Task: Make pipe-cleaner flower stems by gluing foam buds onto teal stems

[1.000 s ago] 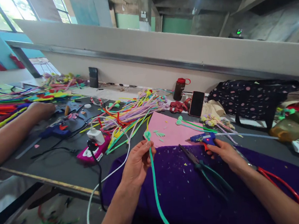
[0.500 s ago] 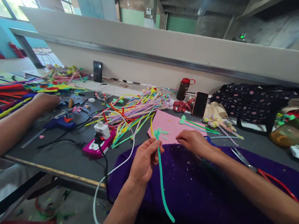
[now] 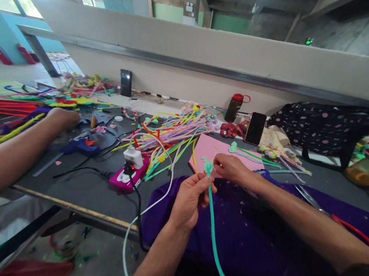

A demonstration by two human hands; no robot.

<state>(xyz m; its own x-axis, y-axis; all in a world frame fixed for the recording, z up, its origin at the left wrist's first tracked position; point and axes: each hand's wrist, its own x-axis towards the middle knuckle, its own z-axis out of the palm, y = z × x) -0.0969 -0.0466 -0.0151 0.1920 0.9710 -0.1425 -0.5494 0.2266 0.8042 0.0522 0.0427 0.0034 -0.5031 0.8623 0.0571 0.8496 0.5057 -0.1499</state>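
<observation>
My left hand (image 3: 192,196) pinches the stem of a mint-green pipe-cleaner flower (image 3: 208,167) just below its curled head. The long stem (image 3: 214,236) hangs down over the purple cloth (image 3: 246,228) on my lap. My right hand (image 3: 230,167) is at the right side of the flower head, fingers bent and pressed together; what they pinch, if anything, is too small to make out. Behind the hands lies a pink board (image 3: 201,145) with small green scraps. Another mint-green flower piece (image 3: 233,147) rests on that board.
Scissors (image 3: 309,199) with red handles lie on the cloth at right. A pink power strip (image 3: 129,176) with cables and a blue glue gun (image 3: 81,146) are at left, near a co-worker's arm (image 3: 30,145). Pipe cleaners (image 3: 174,134), a phone (image 3: 256,128) and a bottle (image 3: 234,107) stand or lie behind.
My right hand has come in from the right to the flower head. My left hand keeps its pinch on the stem, and the view has shifted slightly.
</observation>
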